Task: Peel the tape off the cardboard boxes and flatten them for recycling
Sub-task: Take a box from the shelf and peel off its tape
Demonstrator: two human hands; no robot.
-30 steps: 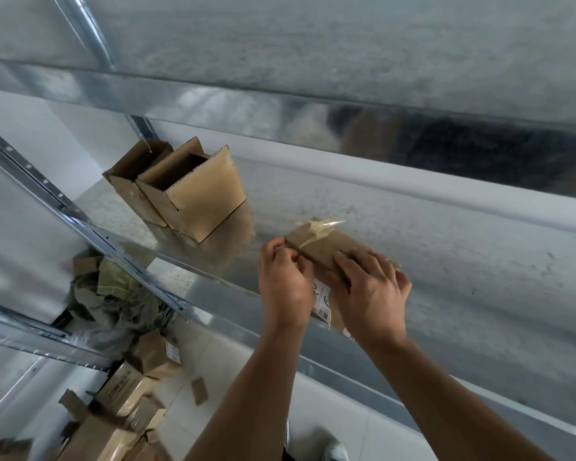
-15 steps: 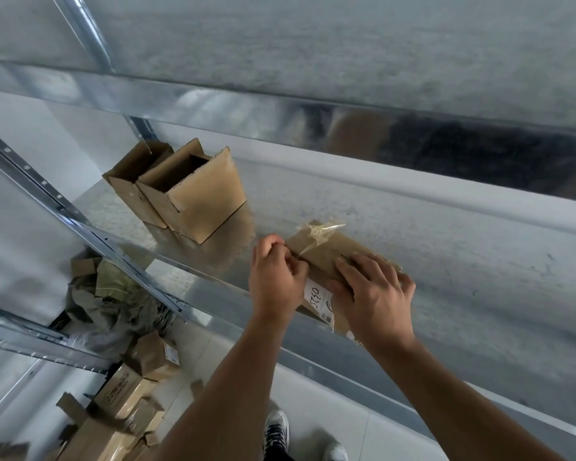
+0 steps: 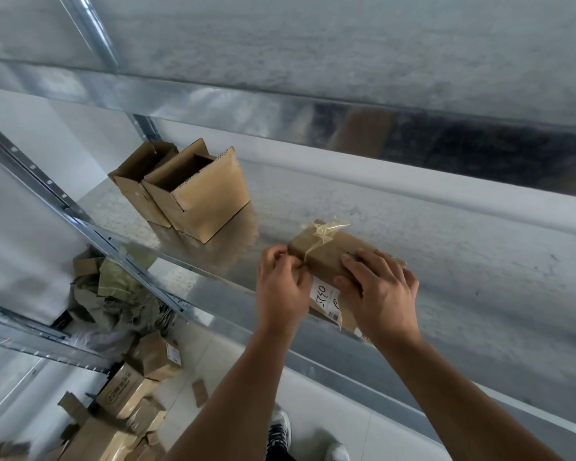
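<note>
Fingers of the left hand pinch the clear tape at the left end of the small box. The right hand clasps the box's right half, thumb on the labelled front. The box lies centre frame on the front edge of the metal shelf — open surface stretches right. Two open boxes stand upper left, well apart — a cardboard heap crowds the floor at lower left.
</note>
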